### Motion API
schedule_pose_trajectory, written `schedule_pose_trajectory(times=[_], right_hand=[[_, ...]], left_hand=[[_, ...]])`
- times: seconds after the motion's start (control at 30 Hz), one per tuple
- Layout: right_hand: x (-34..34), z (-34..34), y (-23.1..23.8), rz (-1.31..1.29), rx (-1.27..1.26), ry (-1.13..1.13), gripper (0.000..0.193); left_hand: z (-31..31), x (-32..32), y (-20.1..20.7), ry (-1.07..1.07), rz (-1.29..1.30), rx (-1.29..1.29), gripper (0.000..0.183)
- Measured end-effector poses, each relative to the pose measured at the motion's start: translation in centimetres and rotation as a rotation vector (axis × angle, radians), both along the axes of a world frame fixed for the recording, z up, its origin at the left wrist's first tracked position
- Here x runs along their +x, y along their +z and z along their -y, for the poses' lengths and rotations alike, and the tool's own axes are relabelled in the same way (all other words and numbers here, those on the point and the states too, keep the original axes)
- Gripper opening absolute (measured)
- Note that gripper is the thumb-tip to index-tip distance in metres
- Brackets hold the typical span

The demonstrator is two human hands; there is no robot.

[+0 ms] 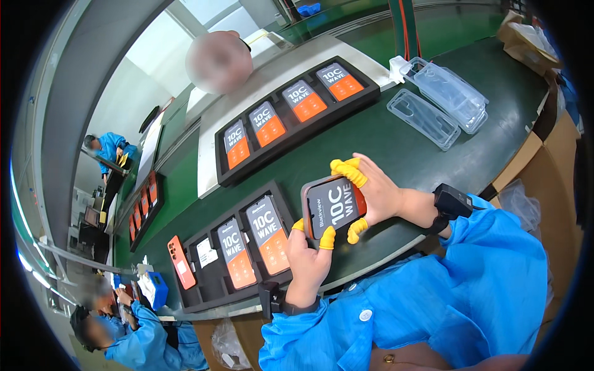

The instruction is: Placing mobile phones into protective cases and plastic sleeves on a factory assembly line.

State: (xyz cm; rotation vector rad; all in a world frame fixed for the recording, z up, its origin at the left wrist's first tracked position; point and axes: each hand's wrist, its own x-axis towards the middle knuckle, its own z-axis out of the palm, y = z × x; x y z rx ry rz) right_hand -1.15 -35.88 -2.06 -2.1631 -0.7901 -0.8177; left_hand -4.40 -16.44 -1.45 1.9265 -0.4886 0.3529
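Between my two hands is a smartphone [331, 207] with a grey and orange printed film on its front, tilted and held above the table. My left hand [307, 260] grips its near left edge with finger and thumb, wearing yellow finger cots. My right hand [380, 191], also in yellow cots, holds its right end. Left of my left hand lies a black foam tray [203, 292] with two film-covered phones [236, 253] in its slots. An orange phone [181, 263], back up, rests at the tray's left end, near a white label [207, 252].
A second black tray [297, 151] with several phones lies farther off. Clear plastic phone cases [448, 96] are stacked at the far right of the green table [495, 68]. Cardboard boxes [544, 167] stand at the right. Another tray [145, 210] and co-workers in blue [145, 337] are at left.
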Motion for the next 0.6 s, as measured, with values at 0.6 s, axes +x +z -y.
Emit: schedule_pose_trajectory(times=[0.6], right_hand=[[-0.1, -1.7, -0.4, -0.614, 0.702, 0.247, 0.053]], left_hand=[[-0.4, -0.1, 1.5, -0.276, -0.312, 0.215, 0.056]])
